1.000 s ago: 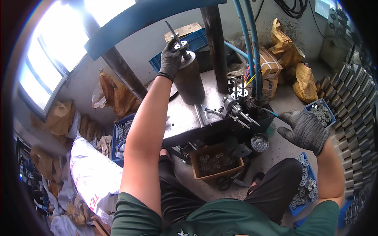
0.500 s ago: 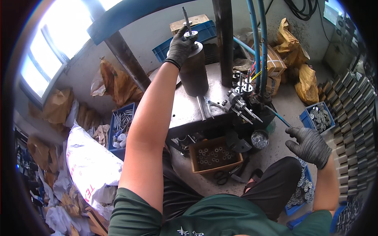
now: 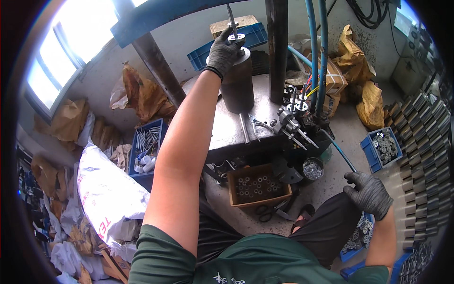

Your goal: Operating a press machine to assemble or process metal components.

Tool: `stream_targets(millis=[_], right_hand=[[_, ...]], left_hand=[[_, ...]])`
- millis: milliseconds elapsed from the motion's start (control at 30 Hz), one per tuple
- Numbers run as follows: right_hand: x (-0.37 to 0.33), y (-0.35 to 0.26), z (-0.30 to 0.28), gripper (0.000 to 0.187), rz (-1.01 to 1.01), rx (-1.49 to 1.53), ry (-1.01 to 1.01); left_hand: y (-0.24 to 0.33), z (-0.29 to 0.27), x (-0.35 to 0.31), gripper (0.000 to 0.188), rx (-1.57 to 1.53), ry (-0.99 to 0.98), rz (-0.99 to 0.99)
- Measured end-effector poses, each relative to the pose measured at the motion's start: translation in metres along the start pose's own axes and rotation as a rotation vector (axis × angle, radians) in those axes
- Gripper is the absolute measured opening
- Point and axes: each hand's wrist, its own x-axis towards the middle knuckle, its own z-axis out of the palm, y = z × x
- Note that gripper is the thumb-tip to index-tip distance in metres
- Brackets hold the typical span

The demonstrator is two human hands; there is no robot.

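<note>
My left hand [image 3: 224,53], in a dark grey glove, reaches up to the top of an upright dark metal cylinder [image 3: 238,92]. Its fingers are closed around a metal shaft [image 3: 231,16] just at a bright disc [image 3: 236,37] fitted on it. The fingertips are partly hidden behind these parts. On the right, my gloved right hand [image 3: 370,195] is closed at the lower end of a slim blue-grey lever [image 3: 339,150], which slants down from the machine. The lever's tip disappears at its fingers.
Pliers [image 3: 257,127] and a metal rod [image 3: 244,128] lie on the machine table [image 3: 215,134]. Below stands a wooden box [image 3: 259,204] of small rings. Blue bins [image 3: 375,164] hold metal discs; stacked metal parts [image 3: 423,165] line the right. A white sack [image 3: 106,189] leans at left.
My right hand and the lever's end have moved down toward me. The left hand stays on the shaft and disc. The whole view has shifted slightly.
</note>
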Motion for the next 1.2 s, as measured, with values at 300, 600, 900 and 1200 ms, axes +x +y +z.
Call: stream_targets(millis=[300,600,900,1200], right_hand=[[0.005,0.005,-0.005,0.039,-0.073,-0.082,0.006],[0.043,0.003,-0.037,0.027,-0.294,-0.157,0.671],[0.169,0.011,-0.106,0.019,-0.535,0.065,1.038],[0.069,0.017,-0.055,0.020,-0.199,-0.037,0.439]], left_hand=[[-0.018,-0.001,0.013,0.057,-0.061,-0.017,-0.049],[-0.005,-0.008,0.007,0.050,-0.108,0.004,-0.084],[-0.022,-0.013,0.012,0.029,-0.188,-0.098,0.002],[-0.012,-0.010,0.005,0.033,-0.034,-0.023,-0.005]])
